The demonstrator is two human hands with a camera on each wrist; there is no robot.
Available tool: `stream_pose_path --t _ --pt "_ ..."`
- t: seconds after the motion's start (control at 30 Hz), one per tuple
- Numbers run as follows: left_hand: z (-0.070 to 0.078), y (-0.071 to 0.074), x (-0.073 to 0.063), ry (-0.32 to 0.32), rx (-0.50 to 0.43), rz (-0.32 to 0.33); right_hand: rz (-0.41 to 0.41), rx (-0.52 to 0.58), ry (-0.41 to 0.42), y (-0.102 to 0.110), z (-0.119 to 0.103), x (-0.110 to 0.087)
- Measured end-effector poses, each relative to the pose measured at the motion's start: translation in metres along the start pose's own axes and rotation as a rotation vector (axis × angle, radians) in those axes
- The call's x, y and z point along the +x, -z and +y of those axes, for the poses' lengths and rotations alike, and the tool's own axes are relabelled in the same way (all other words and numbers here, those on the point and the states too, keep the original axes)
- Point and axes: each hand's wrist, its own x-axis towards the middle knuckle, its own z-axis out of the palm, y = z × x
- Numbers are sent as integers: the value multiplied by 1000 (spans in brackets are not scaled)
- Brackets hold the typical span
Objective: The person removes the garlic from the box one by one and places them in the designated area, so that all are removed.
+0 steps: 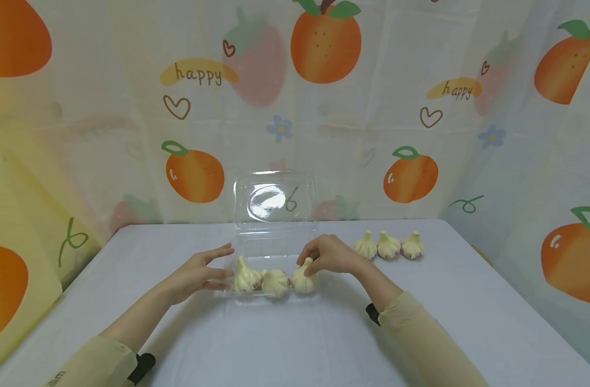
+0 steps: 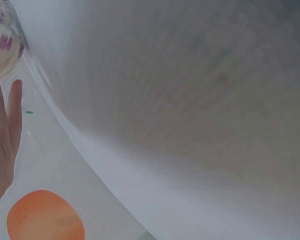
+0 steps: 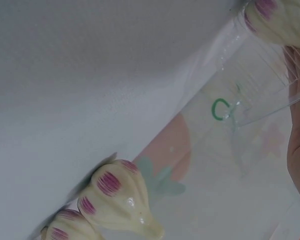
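A clear plastic clamshell box (image 1: pixel 277 262) sits on the table with its lid (image 1: pixel 241 215) raised at the back. Inside lie a left garlic bulb (image 1: pixel 247 277) with its stem up, a middle garlic bulb (image 1: pixel 276 284) and, at the right end, another garlic bulb (image 1: pixel 303 282). My right hand (image 1: pixel 331 255) pinches this right bulb near its stem, thumb and fingers around the top. At the box's left wall is my left hand (image 1: pixel 190 277), its fingers extended and spread; in the left wrist view, fingertips reach beside a purple-marked bulb (image 2: pixel 7 50).
Three more garlic bulbs (image 1: pixel 389 245) stand in a row at the table's back right, beyond my right wrist. A white cloth covers the table (image 1: pixel 256 344). Behind it hangs a fruit-printed curtain (image 1: pixel 324 118).
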Motion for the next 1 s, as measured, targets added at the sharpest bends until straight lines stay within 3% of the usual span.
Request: stream_pose_path --t 0.67,1.0 --pt "3 -1 -1 5 4 -2 111 55 -11 5 7 1" --pt "3 -2 -1 2 1 -2 202 163 -37 15 9 -3"
